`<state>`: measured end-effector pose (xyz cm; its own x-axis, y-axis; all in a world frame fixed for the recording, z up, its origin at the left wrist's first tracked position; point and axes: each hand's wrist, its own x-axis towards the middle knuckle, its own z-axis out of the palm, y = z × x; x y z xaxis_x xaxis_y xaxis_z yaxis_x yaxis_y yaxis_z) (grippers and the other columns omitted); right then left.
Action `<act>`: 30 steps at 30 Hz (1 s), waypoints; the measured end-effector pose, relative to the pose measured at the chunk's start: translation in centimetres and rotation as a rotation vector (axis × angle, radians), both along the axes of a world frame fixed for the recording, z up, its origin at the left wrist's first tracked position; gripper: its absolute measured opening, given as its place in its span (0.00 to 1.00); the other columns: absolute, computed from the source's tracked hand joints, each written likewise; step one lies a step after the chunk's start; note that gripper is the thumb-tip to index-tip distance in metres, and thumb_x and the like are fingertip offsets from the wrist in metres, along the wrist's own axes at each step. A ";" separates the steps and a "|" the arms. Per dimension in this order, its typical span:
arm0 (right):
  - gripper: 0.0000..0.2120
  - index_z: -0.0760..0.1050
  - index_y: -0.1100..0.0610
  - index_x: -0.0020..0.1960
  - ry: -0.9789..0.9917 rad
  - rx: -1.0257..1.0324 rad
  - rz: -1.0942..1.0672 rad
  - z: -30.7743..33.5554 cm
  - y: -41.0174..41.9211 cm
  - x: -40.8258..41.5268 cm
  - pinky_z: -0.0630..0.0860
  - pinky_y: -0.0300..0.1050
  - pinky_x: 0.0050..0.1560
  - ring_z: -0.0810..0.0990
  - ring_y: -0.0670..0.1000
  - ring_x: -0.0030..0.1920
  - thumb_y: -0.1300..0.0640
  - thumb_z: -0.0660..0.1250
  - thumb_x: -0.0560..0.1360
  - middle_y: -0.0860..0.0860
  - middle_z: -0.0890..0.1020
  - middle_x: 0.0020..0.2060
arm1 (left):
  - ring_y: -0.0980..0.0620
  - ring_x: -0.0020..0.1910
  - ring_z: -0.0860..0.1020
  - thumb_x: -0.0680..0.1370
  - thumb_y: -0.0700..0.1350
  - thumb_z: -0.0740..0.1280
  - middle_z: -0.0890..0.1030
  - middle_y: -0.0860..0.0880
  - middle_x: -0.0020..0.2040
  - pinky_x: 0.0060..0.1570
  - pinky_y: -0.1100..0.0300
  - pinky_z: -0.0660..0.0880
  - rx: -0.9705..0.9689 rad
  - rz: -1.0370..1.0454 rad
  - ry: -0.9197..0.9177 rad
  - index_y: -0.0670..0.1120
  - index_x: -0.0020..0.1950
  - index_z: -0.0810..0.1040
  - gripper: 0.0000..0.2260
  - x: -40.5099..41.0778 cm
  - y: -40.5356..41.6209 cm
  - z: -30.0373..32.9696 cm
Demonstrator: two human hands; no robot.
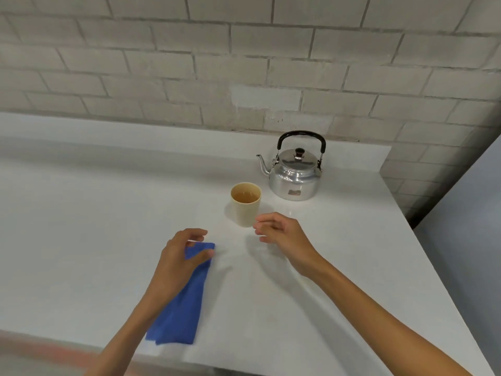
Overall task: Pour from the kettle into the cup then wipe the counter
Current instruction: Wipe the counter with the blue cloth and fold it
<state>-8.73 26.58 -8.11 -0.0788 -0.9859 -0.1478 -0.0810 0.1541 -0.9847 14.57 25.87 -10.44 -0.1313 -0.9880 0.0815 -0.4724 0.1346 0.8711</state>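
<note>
A shiny metal kettle with a black handle stands upright at the back right of the white counter, spout pointing left. A beige cup holding brownish liquid stands just in front and left of it. A folded blue cloth lies on the counter near the front edge. My left hand rests over the cloth's far end, fingers curled around it. My right hand hovers just right of and below the cup, fingers apart, holding nothing.
A pale brick wall rises behind the counter's low backsplash. The counter's right edge runs diagonally, with a grey floor or panel beyond it. The front edge lies close to my forearms.
</note>
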 end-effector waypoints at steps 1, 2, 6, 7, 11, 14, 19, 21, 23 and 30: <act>0.10 0.78 0.59 0.55 -0.014 0.047 0.007 -0.5 -0.2 0.7 0.78 0.52 0.60 0.81 0.55 0.53 0.60 0.68 0.74 0.59 0.82 0.52 | 0.54 0.54 0.75 0.72 0.45 0.72 0.77 0.56 0.53 0.47 0.66 0.69 0.025 0.031 -0.006 0.55 0.55 0.75 0.14 0.8 0.5 -0.5; 0.11 0.77 0.59 0.56 -0.027 0.090 0.013 -0.9 -0.4 1.4 0.77 0.54 0.61 0.82 0.56 0.53 0.59 0.68 0.74 0.59 0.82 0.53 | 0.53 0.54 0.75 0.72 0.45 0.72 0.77 0.55 0.53 0.45 0.67 0.69 0.045 0.062 -0.014 0.54 0.55 0.75 0.14 1.5 0.8 -0.9; 0.14 0.75 0.60 0.59 -0.093 0.201 0.039 -1.8 -1.2 4.0 0.78 0.49 0.58 0.80 0.56 0.57 0.60 0.68 0.74 0.59 0.80 0.57 | 0.51 0.54 0.72 0.72 0.44 0.72 0.75 0.51 0.59 0.50 0.60 0.68 0.125 0.155 -0.076 0.53 0.56 0.74 0.15 3.8 2.2 -1.8; 0.15 0.75 0.60 0.60 -0.102 0.225 0.044 -2.0 -1.4 4.6 0.78 0.49 0.59 0.80 0.56 0.58 0.61 0.68 0.74 0.59 0.80 0.57 | 0.51 0.54 0.72 0.73 0.45 0.71 0.74 0.50 0.61 0.50 0.58 0.68 0.148 0.168 -0.094 0.54 0.57 0.73 0.15 4.2 2.5 -1.9; 0.16 0.73 0.61 0.61 -0.105 0.296 0.073 -2.7 -2.3 6.8 0.77 0.51 0.61 0.79 0.55 0.55 0.61 0.68 0.74 0.60 0.79 0.57 | 0.50 0.52 0.72 0.72 0.45 0.72 0.72 0.48 0.62 0.47 0.57 0.70 0.248 0.192 -0.156 0.53 0.59 0.71 0.17 5.4 3.5 -2.0; 0.16 0.72 0.62 0.61 -0.078 0.323 0.091 -3.2 -3.0 8.2 0.77 0.51 0.60 0.78 0.53 0.50 0.61 0.67 0.74 0.58 0.78 0.52 | 0.48 0.50 0.75 0.72 0.46 0.72 0.73 0.47 0.59 0.44 0.58 0.72 0.353 0.193 -0.193 0.49 0.62 0.69 0.22 5.9 4.1 -2.1; 0.13 0.72 0.64 0.56 -0.030 0.320 0.070 -3.8 -4.2 9.6 0.79 0.52 0.57 0.81 0.56 0.50 0.64 0.68 0.73 0.64 0.78 0.54 | 0.54 0.41 0.76 0.70 0.46 0.74 0.75 0.49 0.50 0.33 0.65 0.70 0.451 0.189 -0.204 0.47 0.64 0.66 0.27 6.3 5.1 -2.4; 0.08 0.71 0.63 0.49 0.027 0.309 0.076 -3.9 -4.5 9.9 0.80 0.51 0.55 0.79 0.54 0.48 0.66 0.68 0.72 0.62 0.76 0.48 | 0.55 0.40 0.75 0.69 0.46 0.74 0.75 0.49 0.49 0.33 0.65 0.69 0.470 0.182 -0.245 0.45 0.65 0.65 0.29 6.2 5.3 -2.4; 0.10 0.68 0.59 0.40 0.100 0.298 0.086 -4.1 -4.9 10.2 0.81 0.50 0.53 0.75 0.54 0.44 0.67 0.68 0.71 0.59 0.71 0.43 | 0.51 0.43 0.75 0.69 0.46 0.75 0.76 0.45 0.52 0.36 0.63 0.70 0.513 0.181 -0.294 0.42 0.65 0.66 0.29 6.0 5.4 -2.4; 0.06 0.78 0.71 0.45 0.297 0.265 0.112 -4.6 -5.7 11.0 0.80 0.53 0.52 0.78 0.54 0.40 0.69 0.67 0.70 0.59 0.78 0.40 | 0.49 0.32 0.72 0.70 0.45 0.73 0.75 0.43 0.38 0.31 0.61 0.68 0.552 0.117 -0.419 0.41 0.41 0.71 0.12 5.4 4.6 -2.1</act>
<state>2.23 20.84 -12.75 -0.0510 -0.9217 -0.3845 -0.3867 0.3732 -0.8433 19.98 30.50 -12.58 0.0677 -0.8798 -0.4705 -0.7676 -0.3472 0.5388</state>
